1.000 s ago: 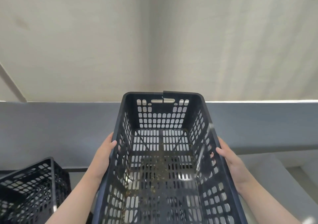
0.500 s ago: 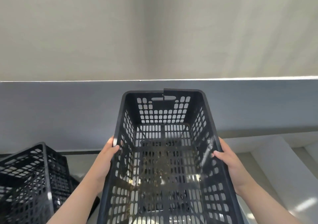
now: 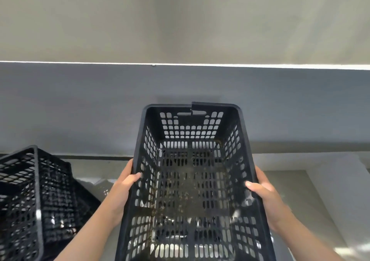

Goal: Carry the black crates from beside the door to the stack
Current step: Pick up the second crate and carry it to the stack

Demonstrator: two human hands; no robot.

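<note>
Crate [image 3: 192, 180] near end beyond frame edge

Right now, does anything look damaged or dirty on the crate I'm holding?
Yes. The held crate has a break in its far rim, where the two edges sit offset. Brownish debris is scattered on its floor.

More of the stacked crates [image 3: 30, 196] now shows at left
</note>
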